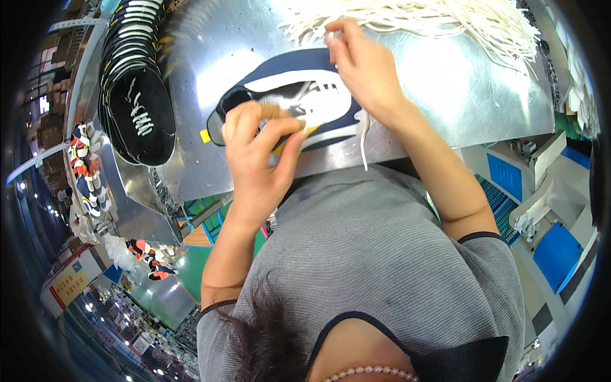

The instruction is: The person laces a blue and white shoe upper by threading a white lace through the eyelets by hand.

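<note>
A navy, white and grey shoe upper point(289, 62) lies on the metal table in front of me, with its opening facing up. My left hand point(258, 149) is over its left part, thumb and forefinger pinched near the white eyelet area. A tan wrap shows on one of its fingers. What the pinch holds is hidden. A white shoelace point(364, 143) hangs from the near right side of the upper toward the table edge. My right hand point(366, 67) is raised beside the upper's far right end, fingers curled and thumb tucked in. Anything between those fingertips is too small to make out.
The shiny metal table point(445, 118) carries a heap of white shoelaces point(439, 18) along its far side. At the left stands a long row of nested black shoe uppers point(143, 114). Blue and white crates point(557, 254) are on the right, beyond the table.
</note>
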Available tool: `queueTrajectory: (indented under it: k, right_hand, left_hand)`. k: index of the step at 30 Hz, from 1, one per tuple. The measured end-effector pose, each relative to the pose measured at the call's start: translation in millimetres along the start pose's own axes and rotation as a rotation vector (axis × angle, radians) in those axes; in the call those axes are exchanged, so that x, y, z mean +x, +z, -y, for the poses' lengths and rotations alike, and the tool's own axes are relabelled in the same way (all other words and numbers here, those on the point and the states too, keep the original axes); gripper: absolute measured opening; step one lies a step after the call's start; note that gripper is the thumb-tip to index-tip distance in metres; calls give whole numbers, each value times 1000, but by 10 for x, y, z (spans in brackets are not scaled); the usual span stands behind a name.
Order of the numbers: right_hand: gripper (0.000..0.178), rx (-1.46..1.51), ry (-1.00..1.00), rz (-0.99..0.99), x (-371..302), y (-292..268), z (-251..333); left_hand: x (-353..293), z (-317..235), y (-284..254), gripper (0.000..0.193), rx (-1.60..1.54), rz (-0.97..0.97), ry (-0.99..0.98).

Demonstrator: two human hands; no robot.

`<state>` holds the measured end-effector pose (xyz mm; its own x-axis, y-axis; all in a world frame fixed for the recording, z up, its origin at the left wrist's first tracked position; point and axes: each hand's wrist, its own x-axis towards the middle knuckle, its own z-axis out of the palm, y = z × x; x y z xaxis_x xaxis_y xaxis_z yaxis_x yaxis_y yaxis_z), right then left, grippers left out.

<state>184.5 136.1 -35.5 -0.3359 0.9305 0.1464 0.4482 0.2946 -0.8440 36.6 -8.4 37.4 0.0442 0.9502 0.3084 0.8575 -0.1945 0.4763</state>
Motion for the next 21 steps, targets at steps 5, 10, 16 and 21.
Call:
queueTrajectory:
  k: [5, 10, 16, 21]
  right_hand:
    - [20, 429, -61, -147, -183, -148, 18]
    - [18, 348, -64, 80, -703, -357, 283]
    - [11, 276, -69, 223, -934, -296, 226]
    - [12, 144, -35, 295, -902, -346, 283]
  left_hand:
    - [-69, 72, 263, 18, -6, -91, -57]
    - [-47, 92, 299, 29, -94, -132, -193]
    - [-38, 118, 258, 33, -88, -37, -269]
    - [-85, 153, 315, 34, -147, -89, -234]
